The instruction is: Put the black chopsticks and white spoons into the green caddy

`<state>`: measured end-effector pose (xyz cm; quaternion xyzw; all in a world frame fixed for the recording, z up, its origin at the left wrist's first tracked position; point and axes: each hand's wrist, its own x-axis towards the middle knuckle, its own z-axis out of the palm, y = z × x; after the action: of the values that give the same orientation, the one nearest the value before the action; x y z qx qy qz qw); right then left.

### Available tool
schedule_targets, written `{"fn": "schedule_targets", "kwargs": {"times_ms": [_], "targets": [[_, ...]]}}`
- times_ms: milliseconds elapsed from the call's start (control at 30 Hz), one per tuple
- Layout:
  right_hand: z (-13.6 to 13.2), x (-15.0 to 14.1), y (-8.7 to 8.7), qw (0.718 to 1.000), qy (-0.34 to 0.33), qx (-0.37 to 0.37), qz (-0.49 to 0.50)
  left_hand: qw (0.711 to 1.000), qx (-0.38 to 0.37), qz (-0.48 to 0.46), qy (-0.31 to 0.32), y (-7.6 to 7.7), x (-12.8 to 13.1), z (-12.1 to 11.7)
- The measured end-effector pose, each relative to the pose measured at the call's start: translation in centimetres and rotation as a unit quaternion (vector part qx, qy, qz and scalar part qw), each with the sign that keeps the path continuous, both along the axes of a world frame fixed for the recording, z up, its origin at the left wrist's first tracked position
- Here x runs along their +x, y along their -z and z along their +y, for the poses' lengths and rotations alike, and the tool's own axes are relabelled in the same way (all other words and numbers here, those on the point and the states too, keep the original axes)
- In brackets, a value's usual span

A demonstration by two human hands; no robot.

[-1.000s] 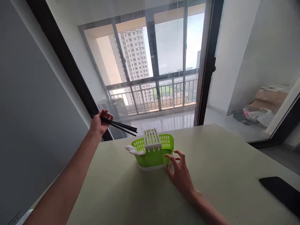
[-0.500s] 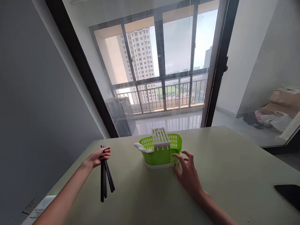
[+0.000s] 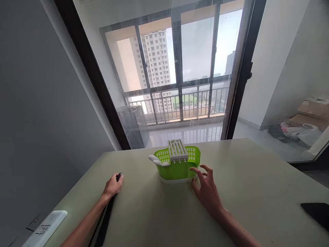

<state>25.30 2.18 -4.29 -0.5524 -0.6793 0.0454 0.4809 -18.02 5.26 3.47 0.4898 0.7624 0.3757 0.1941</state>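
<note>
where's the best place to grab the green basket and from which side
Probably by the wall at the right end of the green basket, coming from the right and pinching across the rim. That wall rises clear of the white rack over the middle, while the white spoons jut out at the left end.

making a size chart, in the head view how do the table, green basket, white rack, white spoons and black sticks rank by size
1. Table
2. Green basket
3. White rack
4. White spoons, together

Black sticks unranked: nearer the camera and partly hidden by the left hand.
</note>
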Motion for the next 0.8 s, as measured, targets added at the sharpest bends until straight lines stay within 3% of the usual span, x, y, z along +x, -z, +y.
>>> {"fn": "schedule_targets", "kwargs": {"times_ms": [133, 300, 500, 700, 800], "targets": [[-0.1, 0.1, -0.2, 1.0, -0.002, 0.001, 0.0, 0.991, -0.009, 0.133, -0.024, 0.5, 0.1, -1.2], [-0.2, 0.1, -0.3, 1.0, 0.0, -0.003, -0.006, 0.973, 0.004, 0.231, 0.016, 1.5, 0.5, -2.2], [-0.2, 0.2, -0.3, 1.0, -0.005, -0.01, -0.007, 0.953, 0.061, 0.288, 0.065, 2.6, -0.5, -1.9], [-0.2, 0.2, -0.3, 1.0, -0.004, -0.016, -0.01, 0.942, 0.086, 0.318, 0.063, 3.5, -1.6, -2.3], [-0.2, 0.1, -0.2, 1.0, -0.002, -0.011, -0.006, 0.93, 0.098, 0.351, 0.052, 3.1, -1.2, -2.4]]}}
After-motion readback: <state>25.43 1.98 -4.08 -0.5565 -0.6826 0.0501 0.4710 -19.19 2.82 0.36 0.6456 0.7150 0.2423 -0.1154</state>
